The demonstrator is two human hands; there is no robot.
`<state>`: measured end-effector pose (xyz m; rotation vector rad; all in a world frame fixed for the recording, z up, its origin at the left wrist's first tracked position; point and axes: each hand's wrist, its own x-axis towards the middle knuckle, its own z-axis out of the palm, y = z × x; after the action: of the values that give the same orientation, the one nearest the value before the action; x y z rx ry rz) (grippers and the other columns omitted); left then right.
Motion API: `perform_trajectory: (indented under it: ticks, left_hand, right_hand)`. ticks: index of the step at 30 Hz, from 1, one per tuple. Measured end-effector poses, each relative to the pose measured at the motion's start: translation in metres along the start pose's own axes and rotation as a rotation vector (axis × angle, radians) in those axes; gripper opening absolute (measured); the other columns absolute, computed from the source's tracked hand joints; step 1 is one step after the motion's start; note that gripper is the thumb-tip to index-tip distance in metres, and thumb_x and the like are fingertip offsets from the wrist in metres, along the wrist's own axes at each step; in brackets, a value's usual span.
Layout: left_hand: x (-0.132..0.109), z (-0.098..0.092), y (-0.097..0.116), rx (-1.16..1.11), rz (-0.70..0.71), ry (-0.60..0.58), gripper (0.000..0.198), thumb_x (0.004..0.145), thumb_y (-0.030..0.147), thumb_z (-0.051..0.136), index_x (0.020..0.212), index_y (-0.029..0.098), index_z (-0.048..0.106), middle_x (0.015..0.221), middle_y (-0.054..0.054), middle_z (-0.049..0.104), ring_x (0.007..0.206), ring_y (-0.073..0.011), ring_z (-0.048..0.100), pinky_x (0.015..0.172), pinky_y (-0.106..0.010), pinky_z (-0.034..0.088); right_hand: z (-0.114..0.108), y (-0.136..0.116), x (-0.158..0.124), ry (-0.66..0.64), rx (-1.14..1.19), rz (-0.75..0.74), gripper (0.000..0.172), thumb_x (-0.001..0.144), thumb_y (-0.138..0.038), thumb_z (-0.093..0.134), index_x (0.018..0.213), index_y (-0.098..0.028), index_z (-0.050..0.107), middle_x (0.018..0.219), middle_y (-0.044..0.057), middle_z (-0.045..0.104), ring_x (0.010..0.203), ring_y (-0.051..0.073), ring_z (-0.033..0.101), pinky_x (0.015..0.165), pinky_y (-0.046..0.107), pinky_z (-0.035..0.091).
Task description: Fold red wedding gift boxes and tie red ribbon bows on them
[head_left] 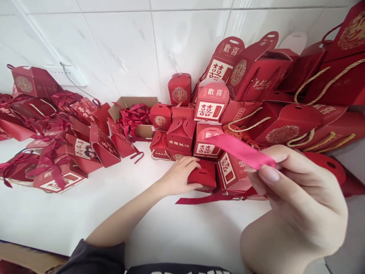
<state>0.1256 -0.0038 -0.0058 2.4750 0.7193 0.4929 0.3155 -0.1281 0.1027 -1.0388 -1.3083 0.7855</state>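
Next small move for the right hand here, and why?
Probably lower the pink ribbon toward the small red box: the right hand pinches it raised nearer the camera, while the left hand already has fingers and thumb on that box, which would likely keep it steady.

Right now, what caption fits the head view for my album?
Right hand pinching a pink ribbon, left hand holding a small red gift box beside stacked gift boxes.

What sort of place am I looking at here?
Perhaps a corner for gift packing, in a shop or a home; I can't tell which. Red gift boxes are stacked on a white table by a tiled wall, and a cardboard box holds loose red ribbons.
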Motion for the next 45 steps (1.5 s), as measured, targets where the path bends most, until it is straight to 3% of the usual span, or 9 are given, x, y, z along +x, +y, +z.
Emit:
perform_trajectory:
  ticks: [6,9,13,16,20,25,32,37,45]
  left_hand:
    - [-0.002,-0.006,-0.007,-0.085,-0.031,-0.007,0.023,0.080,0.036,0.070,0.093,0.019,0.063,0.134,-0.010,0.056,0.123,-0.0282,0.053,0.103,-0.042,0.043]
    - [-0.013,-0.024,-0.004,-0.080,-0.058,-0.026,0.012,0.084,0.031,0.064,0.084,0.019,0.063,0.112,-0.007,0.066,0.104,-0.0239,0.062,0.090,-0.035,0.048]
    - [-0.036,-0.052,0.007,-0.042,-0.250,-0.143,0.014,0.081,0.025,0.060,0.070,0.018,0.056,0.069,0.000,0.060,0.065,-0.0165,0.060,0.058,-0.026,0.043]
    - [-0.054,-0.061,0.015,-0.156,-0.435,-0.201,0.025,0.083,0.030,0.058,0.063,0.017,0.047,0.058,0.002,0.054,0.056,-0.0153,0.060,0.051,-0.024,0.041]
    - [-0.068,-0.052,0.021,-0.497,-0.612,-0.173,0.025,0.087,0.038,0.056,0.075,0.017,0.051,0.067,0.000,0.064,0.063,-0.0175,0.070,0.057,-0.025,0.052]
    - [-0.073,-0.039,0.022,-0.640,-0.711,-0.095,0.027,0.088,0.043,0.058,0.081,0.017,0.054,0.071,-0.004,0.069,0.067,-0.0187,0.072,0.061,-0.026,0.056]
    - [-0.077,-0.037,0.021,-0.713,-0.721,-0.023,0.029,0.090,0.048,0.054,0.094,0.019,0.053,0.072,-0.003,0.070,0.070,-0.0198,0.073,0.065,-0.028,0.058]
    - [-0.077,-0.030,0.018,-0.814,-0.744,0.019,0.019,0.096,0.037,0.041,0.104,0.022,0.050,0.074,-0.003,0.070,0.071,-0.0200,0.074,0.065,-0.027,0.057]
    - [-0.071,-0.025,0.017,-0.861,-0.762,-0.006,0.037,0.093,0.036,0.046,0.128,0.023,0.047,0.071,-0.005,0.071,0.069,-0.0223,0.074,0.062,-0.028,0.058]
  right_hand:
    - [-0.002,-0.009,-0.012,0.076,0.091,-0.079,0.008,0.094,-0.030,0.060,0.095,-0.024,0.066,0.069,-0.001,0.056,0.053,0.011,0.043,0.045,0.026,0.032]
    - [0.000,-0.006,-0.011,0.018,0.039,-0.059,0.010,0.095,-0.028,0.059,0.088,-0.024,0.064,0.064,-0.003,0.054,0.054,0.009,0.046,0.048,0.023,0.036]
    - [0.009,0.014,-0.005,-0.228,0.020,0.166,0.020,0.095,-0.031,0.060,0.078,-0.021,0.059,0.061,-0.005,0.053,0.052,0.007,0.048,0.049,0.019,0.039]
    - [0.020,0.041,-0.007,-0.321,0.147,0.375,0.024,0.095,-0.039,0.057,0.082,-0.019,0.060,0.070,0.000,0.064,0.063,0.010,0.063,0.059,0.020,0.050]
    - [0.036,0.084,-0.022,-0.199,0.264,0.523,0.027,0.090,-0.042,0.064,0.106,-0.022,0.057,0.079,0.001,0.071,0.076,0.016,0.073,0.073,0.028,0.058]
    - [0.053,0.116,-0.037,-0.037,0.229,0.456,0.030,0.087,-0.046,0.066,0.100,-0.019,0.061,0.083,0.004,0.071,0.079,0.021,0.075,0.075,0.034,0.062]
    - [0.071,0.121,-0.043,0.094,0.083,0.419,0.029,0.088,-0.045,0.063,0.099,-0.018,0.065,0.087,0.007,0.073,0.081,0.024,0.075,0.081,0.040,0.063]
    - [0.077,0.119,-0.046,0.078,-0.020,0.411,0.028,0.090,-0.045,0.060,0.099,-0.019,0.065,0.090,0.007,0.074,0.083,0.024,0.075,0.080,0.038,0.063]
    - [0.075,0.119,-0.045,0.083,-0.292,0.320,0.019,0.092,-0.033,0.053,0.096,-0.021,0.068,0.082,0.004,0.075,0.077,0.023,0.075,0.074,0.033,0.059]
